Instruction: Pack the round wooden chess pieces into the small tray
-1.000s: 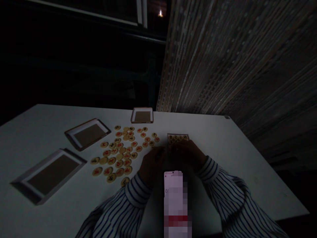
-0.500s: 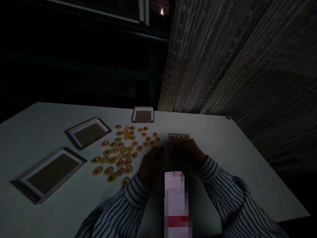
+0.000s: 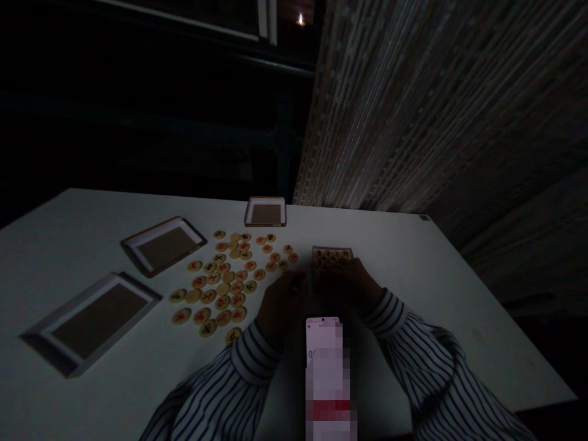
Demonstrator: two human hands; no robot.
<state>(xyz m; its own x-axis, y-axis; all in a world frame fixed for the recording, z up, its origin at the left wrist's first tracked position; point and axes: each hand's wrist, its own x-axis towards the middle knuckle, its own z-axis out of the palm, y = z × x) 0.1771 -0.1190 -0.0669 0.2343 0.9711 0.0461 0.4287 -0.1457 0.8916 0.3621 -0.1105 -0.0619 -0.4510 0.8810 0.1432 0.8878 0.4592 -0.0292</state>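
Round yellowish discs (image 3: pixel 228 277), marked red, black or nothing, at our eleven o'clock; right hand (image 3: pixel 351 280) over the box (image 3: pixel 332 248) at twelve, left hand (image 3: pixel 281 300) nearby; we can't tell either grip.

Rnd tan pcs (image 3: pixel 208 296), mostly red/blk-marked, scattered; box (image 3: pixel 331 248) rt, pcs in rows.

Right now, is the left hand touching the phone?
Apart: the head view shows a strip of shaded table between the left hand and the phone.
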